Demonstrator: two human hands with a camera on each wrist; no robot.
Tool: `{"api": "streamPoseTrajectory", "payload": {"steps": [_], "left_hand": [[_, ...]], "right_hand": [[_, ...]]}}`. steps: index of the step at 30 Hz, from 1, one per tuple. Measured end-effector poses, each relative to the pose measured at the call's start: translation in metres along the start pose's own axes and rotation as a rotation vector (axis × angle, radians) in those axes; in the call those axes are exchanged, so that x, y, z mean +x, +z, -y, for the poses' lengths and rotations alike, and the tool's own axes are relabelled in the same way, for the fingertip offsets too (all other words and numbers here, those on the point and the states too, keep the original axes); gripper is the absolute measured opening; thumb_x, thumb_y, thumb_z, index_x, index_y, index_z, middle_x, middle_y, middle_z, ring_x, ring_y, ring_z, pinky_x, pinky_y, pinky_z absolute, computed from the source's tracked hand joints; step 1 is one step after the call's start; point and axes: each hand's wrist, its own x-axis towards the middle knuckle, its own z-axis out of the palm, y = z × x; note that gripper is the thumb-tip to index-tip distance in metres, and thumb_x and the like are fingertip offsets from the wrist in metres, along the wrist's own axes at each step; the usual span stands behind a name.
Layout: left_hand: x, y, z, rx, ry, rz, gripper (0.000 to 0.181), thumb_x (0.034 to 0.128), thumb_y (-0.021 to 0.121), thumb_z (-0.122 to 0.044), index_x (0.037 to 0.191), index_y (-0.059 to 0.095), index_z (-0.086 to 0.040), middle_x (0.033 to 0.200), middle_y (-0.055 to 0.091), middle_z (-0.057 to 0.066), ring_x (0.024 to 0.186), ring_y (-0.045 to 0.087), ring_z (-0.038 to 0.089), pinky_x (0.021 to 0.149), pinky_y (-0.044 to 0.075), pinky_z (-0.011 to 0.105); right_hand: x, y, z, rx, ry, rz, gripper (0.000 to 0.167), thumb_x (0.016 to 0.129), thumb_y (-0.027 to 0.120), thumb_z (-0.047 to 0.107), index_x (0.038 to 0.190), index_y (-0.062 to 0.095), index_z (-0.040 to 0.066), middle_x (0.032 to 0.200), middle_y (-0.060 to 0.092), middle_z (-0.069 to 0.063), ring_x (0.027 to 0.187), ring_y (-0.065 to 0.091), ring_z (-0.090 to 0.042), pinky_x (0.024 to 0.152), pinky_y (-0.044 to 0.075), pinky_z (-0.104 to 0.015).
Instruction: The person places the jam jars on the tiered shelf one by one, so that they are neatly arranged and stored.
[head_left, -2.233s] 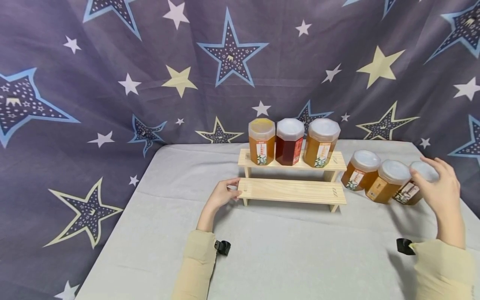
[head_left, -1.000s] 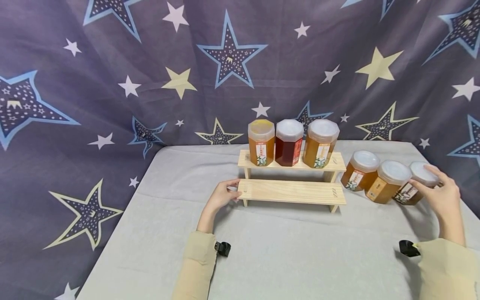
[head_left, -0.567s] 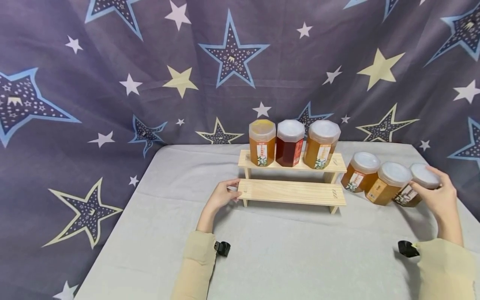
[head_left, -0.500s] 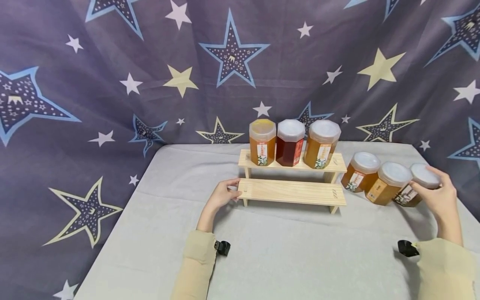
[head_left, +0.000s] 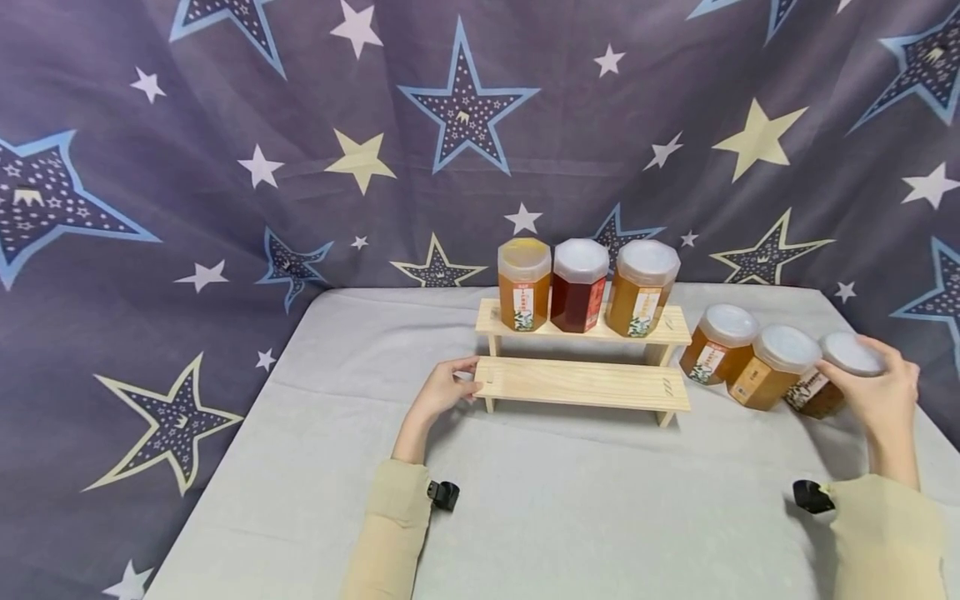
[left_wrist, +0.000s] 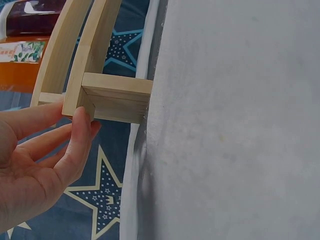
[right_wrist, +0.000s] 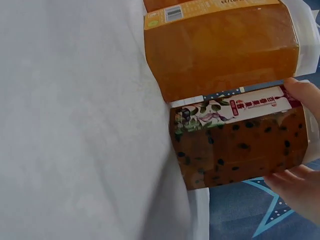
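Note:
My left hand [head_left: 444, 388] pinches the left end of the lower board of a two-tier wooden stand [head_left: 581, 383]; the left wrist view shows thumb and fingers [left_wrist: 80, 140] on the board's corner. At the far right, my right hand [head_left: 885, 383] grips a jar [right_wrist: 240, 142] of amber preserve with dark seeds, thumb on one side near the lid, fingers on the other. That jar leans slightly to the right in the head view, close to its neighbour. Beside it stand an orange-brown jar with a yellow label [head_left: 765, 379] and an amber jar with a white label [head_left: 712, 354].
On the upper board stand an amber jar [head_left: 523, 292], a dark red jar [head_left: 577, 292] and a golden jar [head_left: 641, 292]. Grey cloth [head_left: 570, 508] covers the table. A star-patterned curtain [head_left: 300, 100] hangs behind and at both sides.
My right hand has come down from above the seeded jar's lid to grip its sides. The jar now leans a little more to the right. My left hand stays on the stand.

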Motion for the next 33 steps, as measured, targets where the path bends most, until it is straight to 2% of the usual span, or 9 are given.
{"api": "streamPoseTrajectory", "payload": {"steps": [3,7,10,13,16,19,22,26,33], "left_hand": [[0.000,0.000,0.000,-0.001,0.005,-0.004,0.047,0.0752,0.059,0.010,0.121,0.048,0.008,0.102,0.057,0.024,0.056,0.060,0.030,0.059,0.052,0.043],[0.001,0.001,0.000,0.007,-0.004,0.002,0.048,0.0759,0.059,0.009,0.122,0.048,0.007,0.103,0.057,0.023,0.059,0.060,0.030,0.060,0.053,0.042],[0.002,0.003,0.000,0.013,0.005,0.018,0.048,0.0765,0.059,0.008,0.123,0.048,0.007,0.104,0.056,0.023,0.059,0.061,0.029,0.059,0.053,0.041],[0.002,0.002,0.000,0.014,0.004,0.012,0.047,0.0763,0.059,0.008,0.123,0.048,0.006,0.103,0.056,0.022,0.058,0.060,0.027,0.059,0.053,0.041],[0.001,0.001,0.000,0.021,-0.005,-0.007,0.048,0.0759,0.060,0.008,0.122,0.049,0.005,0.102,0.057,0.021,0.056,0.060,0.024,0.059,0.052,0.041],[-0.001,0.000,0.000,0.028,-0.002,-0.003,0.048,0.0760,0.060,0.007,0.123,0.049,0.005,0.102,0.057,0.021,0.057,0.060,0.025,0.059,0.052,0.040],[-0.009,-0.001,-0.013,0.024,-0.011,0.017,0.048,0.0770,0.058,0.009,0.123,0.047,0.007,0.105,0.055,0.024,0.064,0.060,0.035,0.062,0.052,0.044],[-0.008,-0.001,-0.013,0.016,-0.022,0.026,0.048,0.0773,0.058,0.009,0.123,0.046,0.008,0.106,0.054,0.026,0.069,0.059,0.040,0.064,0.052,0.045],[0.000,0.000,-0.001,0.018,-0.025,-0.005,0.049,0.0761,0.060,0.008,0.123,0.048,0.005,0.104,0.056,0.022,0.062,0.060,0.032,0.061,0.053,0.041]], "right_hand": [[0.001,0.000,0.000,-0.002,-0.008,-0.002,0.066,0.063,0.078,0.030,0.123,0.052,0.034,0.123,0.046,-0.001,0.108,0.039,-0.012,0.095,0.028,-0.030],[-0.009,-0.003,0.003,-0.025,-0.071,-0.078,0.062,0.061,0.079,0.033,0.118,0.056,0.036,0.108,0.049,0.008,0.100,0.039,-0.004,0.093,0.027,-0.037],[-0.021,-0.013,0.007,-0.073,-0.114,-0.134,0.058,0.060,0.079,0.036,0.114,0.058,0.040,0.089,0.034,0.021,0.087,0.027,0.010,0.080,0.028,-0.041],[-0.035,-0.028,0.025,-0.071,-0.136,-0.132,0.060,0.056,0.082,0.033,0.113,0.062,0.031,0.089,0.042,0.008,0.089,0.036,-0.003,0.079,0.026,-0.047],[-0.038,-0.032,0.029,-0.064,-0.158,-0.147,0.060,0.058,0.081,0.031,0.115,0.061,0.027,0.098,0.044,0.005,0.097,0.037,-0.007,0.084,0.028,-0.042],[-0.035,-0.030,0.023,-0.030,-0.239,-0.192,0.057,0.060,0.080,0.031,0.113,0.061,0.034,0.104,0.040,0.015,0.102,0.033,0.000,0.082,0.031,-0.021],[-0.056,-0.039,0.058,-0.012,-0.260,-0.186,0.052,0.065,0.077,0.025,0.114,0.062,0.029,0.095,0.031,0.027,0.095,0.026,0.012,0.068,0.026,-0.010],[-0.096,-0.056,0.125,0.027,-0.237,-0.127,0.049,0.066,0.074,0.010,0.113,0.061,0.005,0.087,0.030,0.027,0.088,0.025,0.013,0.067,0.023,-0.010],[-0.105,-0.056,0.148,-0.035,-0.292,-0.096,0.051,0.065,0.076,0.011,0.113,0.060,0.004,0.086,0.025,0.029,0.083,0.023,0.016,0.065,0.021,-0.017]]}}
